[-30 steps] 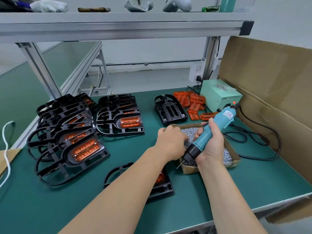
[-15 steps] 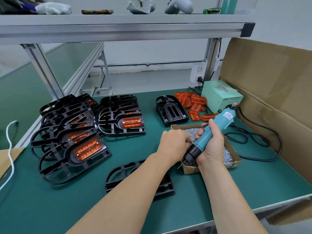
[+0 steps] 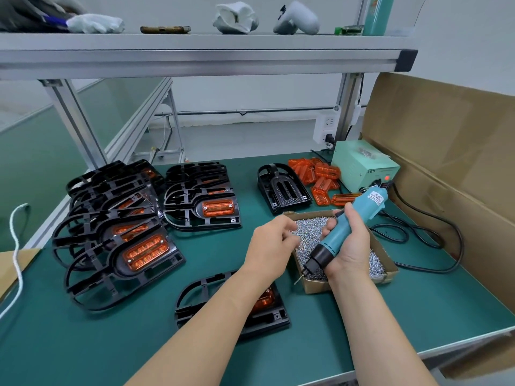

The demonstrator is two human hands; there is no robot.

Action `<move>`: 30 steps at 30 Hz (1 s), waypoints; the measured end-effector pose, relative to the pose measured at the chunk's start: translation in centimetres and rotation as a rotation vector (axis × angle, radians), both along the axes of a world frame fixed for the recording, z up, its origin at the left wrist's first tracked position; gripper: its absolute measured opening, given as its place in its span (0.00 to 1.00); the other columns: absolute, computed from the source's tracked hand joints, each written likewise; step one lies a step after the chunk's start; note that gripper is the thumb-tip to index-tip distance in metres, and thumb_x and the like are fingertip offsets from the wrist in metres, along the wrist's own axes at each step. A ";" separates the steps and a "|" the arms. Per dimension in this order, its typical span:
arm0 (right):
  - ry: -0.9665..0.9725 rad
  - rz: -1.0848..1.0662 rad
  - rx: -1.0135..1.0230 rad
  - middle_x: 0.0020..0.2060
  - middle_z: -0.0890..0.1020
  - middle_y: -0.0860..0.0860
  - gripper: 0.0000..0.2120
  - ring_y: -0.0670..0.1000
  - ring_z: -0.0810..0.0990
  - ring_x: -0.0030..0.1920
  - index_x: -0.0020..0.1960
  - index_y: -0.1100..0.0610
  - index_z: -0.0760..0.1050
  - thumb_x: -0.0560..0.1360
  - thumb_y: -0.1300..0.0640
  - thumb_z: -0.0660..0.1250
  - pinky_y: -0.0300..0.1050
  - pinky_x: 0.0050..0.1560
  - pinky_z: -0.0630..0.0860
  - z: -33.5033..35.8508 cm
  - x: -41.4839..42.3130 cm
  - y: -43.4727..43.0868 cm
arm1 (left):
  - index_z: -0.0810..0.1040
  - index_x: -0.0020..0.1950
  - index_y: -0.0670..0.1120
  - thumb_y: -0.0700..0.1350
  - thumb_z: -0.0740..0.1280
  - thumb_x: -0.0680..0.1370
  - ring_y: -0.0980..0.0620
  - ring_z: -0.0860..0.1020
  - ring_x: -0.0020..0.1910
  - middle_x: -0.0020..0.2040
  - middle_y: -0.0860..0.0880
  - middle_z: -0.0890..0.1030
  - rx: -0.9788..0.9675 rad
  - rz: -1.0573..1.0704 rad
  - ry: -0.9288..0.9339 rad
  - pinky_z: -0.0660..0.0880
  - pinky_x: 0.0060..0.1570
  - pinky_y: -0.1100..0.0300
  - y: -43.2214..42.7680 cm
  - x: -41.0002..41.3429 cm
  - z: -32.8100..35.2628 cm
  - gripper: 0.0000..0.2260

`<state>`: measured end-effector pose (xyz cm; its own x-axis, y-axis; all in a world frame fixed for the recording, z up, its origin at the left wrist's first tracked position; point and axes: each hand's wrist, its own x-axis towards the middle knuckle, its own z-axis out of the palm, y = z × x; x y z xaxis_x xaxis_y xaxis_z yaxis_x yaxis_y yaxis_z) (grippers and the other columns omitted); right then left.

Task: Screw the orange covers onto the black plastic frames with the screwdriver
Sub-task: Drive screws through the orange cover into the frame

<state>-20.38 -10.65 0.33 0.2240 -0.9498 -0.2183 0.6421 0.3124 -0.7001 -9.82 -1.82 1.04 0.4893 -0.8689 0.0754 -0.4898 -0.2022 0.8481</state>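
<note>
Over the box of screws (image 3: 317,286) at the bench's (image 3: 83,344) right side, the screwdriver (image 3: 362,208) slants tip-down, with the right hand (image 3: 351,246) wrapped round its barrel. The left hand (image 3: 270,243) hovers at the box's left edge, fingers curled toward the thumb; whether they pinch a screw I cannot tell. Under the left forearm lies a black frame (image 3: 267,320) with an orange cover (image 3: 264,299) seated in it. Finished frames (image 3: 119,240) are stacked at the left. Farther back an empty frame (image 3: 281,190) lies beside loose covers (image 3: 320,176) and a pale green power box (image 3: 362,165).
</note>
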 end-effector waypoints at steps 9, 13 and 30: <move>0.007 -0.007 -0.027 0.28 0.76 0.47 0.10 0.43 0.73 0.27 0.44 0.55 0.75 0.79 0.50 0.69 0.34 0.27 0.71 0.0 0.0 0.1 | 0.83 0.38 0.53 0.42 0.73 0.74 0.65 0.76 0.35 0.35 0.57 0.81 0.027 0.005 -0.029 0.69 0.35 0.76 2.5 0.7 -0.4 0.07; 0.030 -0.008 -0.064 0.29 0.76 0.48 0.08 0.43 0.74 0.27 0.45 0.55 0.76 0.79 0.51 0.69 0.34 0.28 0.72 0.1 0.3 0.0 | 0.85 0.44 0.52 0.40 0.71 0.75 0.63 0.78 0.40 0.40 0.57 0.83 0.074 -0.041 -0.037 0.69 0.39 0.78 3.5 0.8 -0.3 0.07; -0.090 -0.063 0.036 0.30 0.75 0.48 0.08 0.45 0.73 0.28 0.47 0.54 0.74 0.77 0.54 0.72 0.36 0.30 0.74 2.0 2.6 0.6 | 0.84 0.40 0.53 0.38 0.72 0.74 0.57 0.80 0.38 0.38 0.51 0.84 -0.093 0.036 0.334 0.77 0.44 0.63 7.2 0.9 0.1 0.10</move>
<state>-17.78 -10.04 2.35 0.1848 -0.9545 -0.2340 0.7209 0.2935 -0.6278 -8.87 5.37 1.12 0.5306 -0.8474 -0.0161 -0.1760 -0.1288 0.9759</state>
